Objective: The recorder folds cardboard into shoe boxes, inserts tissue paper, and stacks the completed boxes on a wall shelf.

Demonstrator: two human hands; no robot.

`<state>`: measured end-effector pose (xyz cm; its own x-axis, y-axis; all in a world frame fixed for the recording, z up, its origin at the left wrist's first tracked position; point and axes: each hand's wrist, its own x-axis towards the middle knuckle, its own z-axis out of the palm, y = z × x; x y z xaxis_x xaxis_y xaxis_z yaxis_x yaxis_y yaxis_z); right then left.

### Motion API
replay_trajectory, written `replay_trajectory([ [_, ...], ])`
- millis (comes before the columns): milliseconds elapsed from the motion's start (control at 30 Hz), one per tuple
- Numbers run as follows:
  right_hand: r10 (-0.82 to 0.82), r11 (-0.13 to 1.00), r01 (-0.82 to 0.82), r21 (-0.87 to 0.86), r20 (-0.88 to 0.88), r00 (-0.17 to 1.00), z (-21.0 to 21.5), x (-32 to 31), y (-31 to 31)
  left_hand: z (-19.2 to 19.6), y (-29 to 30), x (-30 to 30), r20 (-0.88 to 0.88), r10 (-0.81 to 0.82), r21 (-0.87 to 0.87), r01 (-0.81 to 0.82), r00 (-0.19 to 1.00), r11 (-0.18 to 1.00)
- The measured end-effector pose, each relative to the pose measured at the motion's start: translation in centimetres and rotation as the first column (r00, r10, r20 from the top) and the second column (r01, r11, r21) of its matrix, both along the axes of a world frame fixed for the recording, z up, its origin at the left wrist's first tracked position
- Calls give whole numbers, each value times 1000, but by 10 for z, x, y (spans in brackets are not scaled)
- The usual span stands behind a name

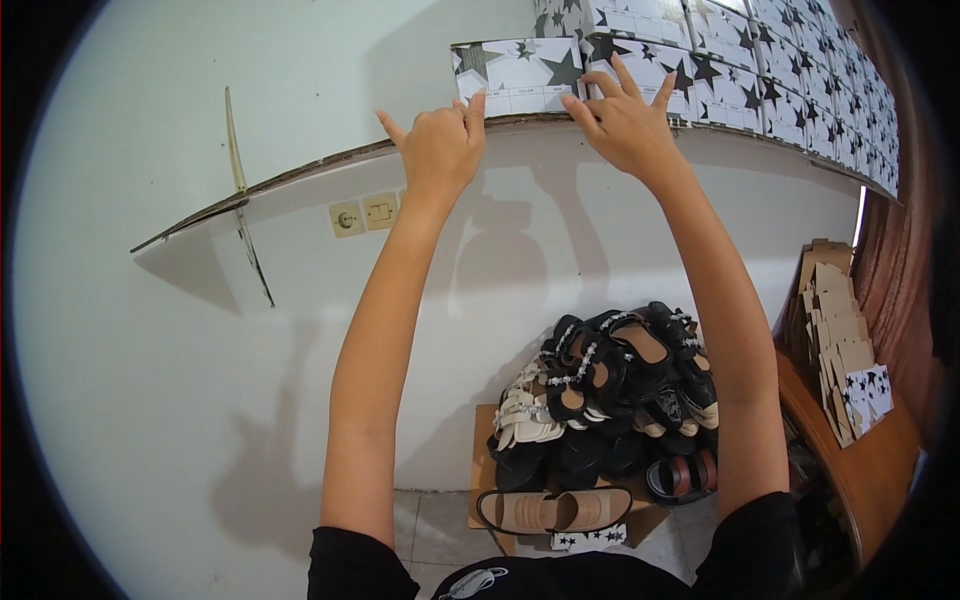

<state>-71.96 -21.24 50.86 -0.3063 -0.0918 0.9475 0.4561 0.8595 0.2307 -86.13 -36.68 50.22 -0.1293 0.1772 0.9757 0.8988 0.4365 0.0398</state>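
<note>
A white shoe box [520,75] with black and grey stars stands at the left end of a row of boxes on a wall shelf. My left hand [438,145] is at its lower left corner. The thumb lies against the box front, one finger sticks out to the left, and the other fingers curl partly out of sight. At the box's right edge, my right hand [630,125] has its fingers spread. Its thumb is by the lower right corner, and the other fingers are in front of the neighbouring star-patterned box [655,75].
More star boxes [780,90] are stacked along the shelf [330,160] to the right. Sockets [363,213] sit on the wall below. Black and cream sandals [620,370] are piled on a low wooden table [483,470]. Flattened cardboard [835,340] leans on a brown wooden surface [885,465] at right.
</note>
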Motion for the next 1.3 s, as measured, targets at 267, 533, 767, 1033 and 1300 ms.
replay_trajectory([
  [267, 80, 995, -78, 59, -22, 997, -23, -3, 19, -23, 22, -7, -313, 133, 245, -55, 940, 968],
  [533, 105, 993, -106, -55, -23, 994, -109, 45, 31, -100, 69, 62, -214, -169, 79, 190, 962, 979],
  [767, -110, 961, 131, -244, 99, 989, -195, 146, 103, -206, 166, 144, 64, -450, -91, 455, 890, 886],
  [1033, -351, 817, 438, -375, 279, 894, -305, 297, 197, -287, 296, 284, 259, -613, -299, 665, 746, 684],
  [1300, -468, 647, 573, -504, 332, 819, -380, 460, 267, -349, 407, 428, 373, -683, -361, 777, 628, 516],
])
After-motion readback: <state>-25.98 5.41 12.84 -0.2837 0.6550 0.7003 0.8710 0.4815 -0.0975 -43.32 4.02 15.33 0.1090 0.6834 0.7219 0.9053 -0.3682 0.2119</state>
